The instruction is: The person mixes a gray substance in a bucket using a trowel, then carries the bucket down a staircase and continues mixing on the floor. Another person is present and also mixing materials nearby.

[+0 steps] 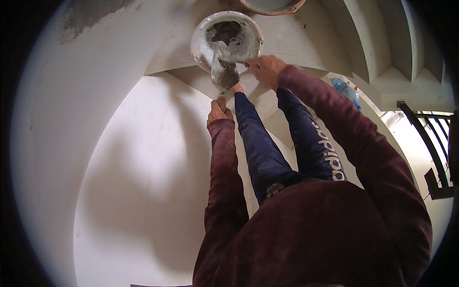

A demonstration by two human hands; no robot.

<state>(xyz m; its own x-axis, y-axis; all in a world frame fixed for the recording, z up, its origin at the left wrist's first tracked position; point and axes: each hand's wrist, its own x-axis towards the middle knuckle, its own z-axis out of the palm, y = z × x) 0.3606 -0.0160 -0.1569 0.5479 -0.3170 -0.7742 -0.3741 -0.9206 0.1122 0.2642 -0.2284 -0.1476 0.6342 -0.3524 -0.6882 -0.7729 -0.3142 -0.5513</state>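
My left hand (220,114) is closed round the handle of a trowel (224,71), whose blade points away from me and carries smeared grey mortar. The blade overlaps the near rim of a round whitish bucket (198,44), which has dark grey mortar (224,31) in it. To the right of the blade, my right hand (267,71) is closed on a thin tool (239,61) that reaches across toward the trowel. Motion blurs this tool, and its kind is unclear.
Part of a second round container (272,10) shows at the top edge. Pale stairs (382,43) climb at the upper right. Below them are a blue-tinted plastic bottle (346,93) and a black metal railing (424,138). A white wall (71,119) curves along the left.
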